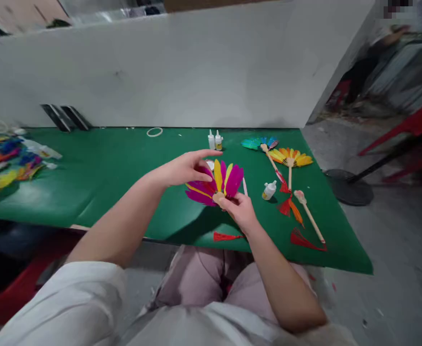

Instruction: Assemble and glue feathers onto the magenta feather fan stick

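Note:
A feather fan (235,179) with magenta and yellow feathers is held over the green table, spread upward from a pale round base. My right hand (242,211) is closed around the lower part of this fan, thumb on the base; its handle is mostly hidden. Over the fan's left feathers is my left hand (187,168), its index finger stretched out and apart from the thumb, which reaches the magenta feathers. A red tassel (227,236) lies by the table's front edge below the fan. Behind the right hand, a thin white stick-like thing (245,186) partly shows.
On the right lie a blue-green feather fan (257,143), a yellow feather fan (292,157) and a featherless handle (309,216). White bottles (215,140) stand at the back, another bottle (269,191) nearer. Colourful feathers (7,161) pile up far left. A wall (153,81) backs the table (124,178).

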Available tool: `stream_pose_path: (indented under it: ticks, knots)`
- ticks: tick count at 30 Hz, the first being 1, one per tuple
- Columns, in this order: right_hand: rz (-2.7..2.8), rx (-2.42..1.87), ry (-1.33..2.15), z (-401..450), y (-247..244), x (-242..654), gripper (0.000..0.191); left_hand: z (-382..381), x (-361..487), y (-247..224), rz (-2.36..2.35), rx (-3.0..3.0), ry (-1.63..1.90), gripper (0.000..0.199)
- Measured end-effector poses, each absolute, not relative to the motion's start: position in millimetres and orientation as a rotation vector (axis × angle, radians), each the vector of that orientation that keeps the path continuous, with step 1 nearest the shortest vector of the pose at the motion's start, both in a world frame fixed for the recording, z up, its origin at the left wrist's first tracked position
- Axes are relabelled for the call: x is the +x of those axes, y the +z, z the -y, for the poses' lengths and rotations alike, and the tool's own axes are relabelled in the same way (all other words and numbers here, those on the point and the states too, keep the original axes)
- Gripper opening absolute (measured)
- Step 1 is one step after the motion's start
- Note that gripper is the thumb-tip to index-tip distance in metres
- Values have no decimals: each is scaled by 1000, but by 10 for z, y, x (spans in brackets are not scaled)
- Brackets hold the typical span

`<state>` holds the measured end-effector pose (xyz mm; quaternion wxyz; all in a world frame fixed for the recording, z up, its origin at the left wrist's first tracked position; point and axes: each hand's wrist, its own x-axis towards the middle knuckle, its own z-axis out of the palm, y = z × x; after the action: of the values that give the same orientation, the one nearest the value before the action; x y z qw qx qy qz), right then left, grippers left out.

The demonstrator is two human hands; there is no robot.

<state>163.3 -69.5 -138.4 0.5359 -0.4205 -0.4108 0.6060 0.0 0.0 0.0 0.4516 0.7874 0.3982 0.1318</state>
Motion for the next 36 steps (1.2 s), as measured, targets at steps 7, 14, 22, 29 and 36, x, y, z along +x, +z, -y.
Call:
stream_pose_path:
  ticks: [7,14,22,29,36]
  knots:
    - [1025,-1044,1452,709,-1429,1623,38,22,21,-26,-1021,1981,381,67]
    - [1045,-1044,1432,708,-1412,1624,35,7,2,-83,-1079,1938,395,66]
    - [1039,-1055,1402,708,-1380,1647,34,35,-38,-5,-1167,1886,358,66]
    - [1048,-1040,1411,715,-1340,1654,36,68,-19,-13,-1104,1990,390,65]
    - [1069,-1044,1390,711,-1362,1652,37,75,-6,-33,-1067,1983,430,62]
